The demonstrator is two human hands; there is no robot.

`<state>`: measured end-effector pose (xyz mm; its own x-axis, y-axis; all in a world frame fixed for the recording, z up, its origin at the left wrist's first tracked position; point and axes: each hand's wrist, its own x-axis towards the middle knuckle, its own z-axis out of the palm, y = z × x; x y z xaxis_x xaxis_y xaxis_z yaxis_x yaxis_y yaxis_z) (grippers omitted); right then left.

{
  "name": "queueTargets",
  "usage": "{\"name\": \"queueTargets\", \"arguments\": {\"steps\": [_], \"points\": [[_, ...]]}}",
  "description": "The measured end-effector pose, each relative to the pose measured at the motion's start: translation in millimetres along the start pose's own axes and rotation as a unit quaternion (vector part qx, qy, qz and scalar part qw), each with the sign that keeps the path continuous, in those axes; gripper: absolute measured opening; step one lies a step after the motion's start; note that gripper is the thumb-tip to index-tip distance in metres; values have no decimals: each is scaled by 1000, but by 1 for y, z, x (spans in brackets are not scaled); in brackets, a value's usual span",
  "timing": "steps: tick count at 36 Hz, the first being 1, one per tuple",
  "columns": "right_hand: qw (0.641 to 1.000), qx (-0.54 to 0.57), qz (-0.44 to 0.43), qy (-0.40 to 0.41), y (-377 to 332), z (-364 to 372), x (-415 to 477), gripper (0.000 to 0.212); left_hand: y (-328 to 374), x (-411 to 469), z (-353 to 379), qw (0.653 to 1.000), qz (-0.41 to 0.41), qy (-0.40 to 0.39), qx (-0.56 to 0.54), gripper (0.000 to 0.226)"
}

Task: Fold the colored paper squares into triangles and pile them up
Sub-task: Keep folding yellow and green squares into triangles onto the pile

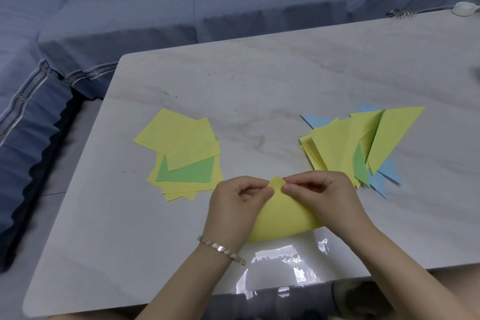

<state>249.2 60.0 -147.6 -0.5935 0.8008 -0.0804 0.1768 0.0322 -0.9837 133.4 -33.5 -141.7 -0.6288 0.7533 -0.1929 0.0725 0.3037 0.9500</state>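
Both grips are narrow: my left hand [233,205] and right hand [319,197] pinch the top corners of the bent yellow sheet [283,218], which rests on the tabletop [259,80]. Left of this sheet lie the unfolded squares [187,161]; right of it, the pile of triangles [363,143].

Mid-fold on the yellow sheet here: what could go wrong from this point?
1. The left hand and right hand pinch together two corners of the yellow sheet, which bows uncreased; a slip could skew the crease.
2. The triangle pile lies splayed, so another triangle may slide off.
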Motion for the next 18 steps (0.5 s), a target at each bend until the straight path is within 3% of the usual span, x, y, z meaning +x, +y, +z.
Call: {"name": "queueTargets", "arguments": {"steps": [6, 9, 11, 14, 18], "points": [[995, -98, -21, -24, 24, -2, 33, 8, -10, 44, 10, 994, 17, -50, 94, 26], [964, -246, -91, 33, 41, 2, 48, 5, -24, 69, 18, 993, -10, -34, 116, 30], [915, -351, -192, 47, 55, 7, 51, 11, -35, 83, 21, 993, -40, -12, 114, 29], [866, -437, -243, -17, 82, 16, 43, 31, -50, 97, 21, 991, -50, 18, 119, 14], [856, -457, -236, -56, 115, 22, 25, 44, -66, 102, 17, 989, -57, 37, 130, 3]]}}
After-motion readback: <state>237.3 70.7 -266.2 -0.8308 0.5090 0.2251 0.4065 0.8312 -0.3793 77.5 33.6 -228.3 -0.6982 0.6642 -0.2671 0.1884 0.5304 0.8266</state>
